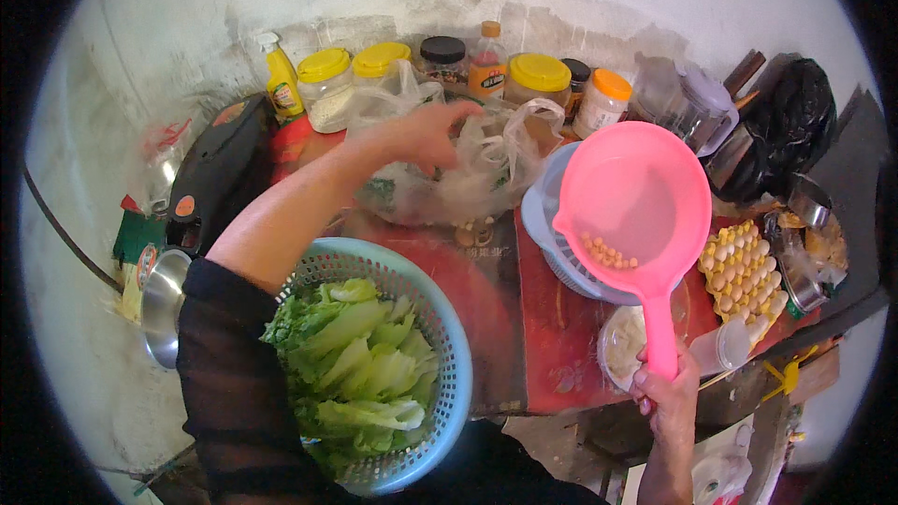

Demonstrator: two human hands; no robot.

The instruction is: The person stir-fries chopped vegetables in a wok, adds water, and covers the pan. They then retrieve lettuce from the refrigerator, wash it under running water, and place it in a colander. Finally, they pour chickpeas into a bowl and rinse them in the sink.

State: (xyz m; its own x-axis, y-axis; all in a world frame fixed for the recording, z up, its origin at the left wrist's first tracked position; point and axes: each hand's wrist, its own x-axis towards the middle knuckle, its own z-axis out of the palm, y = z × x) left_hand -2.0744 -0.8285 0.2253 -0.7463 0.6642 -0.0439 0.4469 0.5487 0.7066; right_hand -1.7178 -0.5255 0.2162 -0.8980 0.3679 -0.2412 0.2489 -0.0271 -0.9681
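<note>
My right hand [666, 389] grips the handle of a pink plastic water ladle [631, 147]. Several small tan, bean-like pieces [607, 252] lie in the ladle near its handle side. Under the ladle, partly hidden, stands a blue plastic basket [540, 214]. My left hand [438, 137] is stretched out over a clear plastic bag [449, 189] with something green inside; its fingers are spread. Whether they touch the bag is hard to tell. Below my left forearm, a large light-blue colander [456, 379] holds torn lettuce leaves [372, 358], partly covered by my sleeve.
Jars with yellow lids [540, 73], a bottle [489, 59] and a yellow spray bottle [280, 77] line the wall. At right are an egg tray [744, 273], a clear plastic cup [722, 349] and a covered bowl [621, 347]. A steel bowl [165, 308] stands at left.
</note>
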